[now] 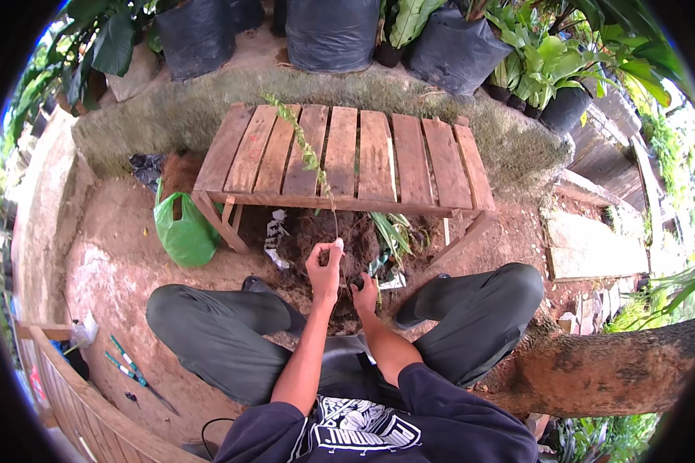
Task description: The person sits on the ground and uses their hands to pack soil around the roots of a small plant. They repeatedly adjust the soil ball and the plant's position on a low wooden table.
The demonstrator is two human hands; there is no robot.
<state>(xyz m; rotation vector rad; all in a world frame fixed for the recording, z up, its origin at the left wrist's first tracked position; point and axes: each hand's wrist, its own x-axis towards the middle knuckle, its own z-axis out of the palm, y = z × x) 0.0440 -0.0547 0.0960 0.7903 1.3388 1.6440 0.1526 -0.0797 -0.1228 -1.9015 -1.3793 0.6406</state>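
Note:
My left hand [325, 272] pinches the thin bare stem of a leafy plant cutting [307, 149] between thumb and fingers. The leafy part rises across the slatted wooden table [343, 156], its tip near the far edge. My right hand [365, 294] is lower and to the right, fingers curled by the lower end of the stem; whether it grips anything is hard to see. Beneath both hands and the table's near edge lies a heap of dark soil and roots [356, 231], with green strap-like leaves [392, 231] at its right.
A green plastic bag [185, 228] stands left of the table. Green-handled shears [132, 370] lie on the ground at lower left, near a wooden railing [87, 405]. Black-bagged plants [332, 35] line the stone ledge [168, 118] behind. A thick trunk [608, 370] is at right.

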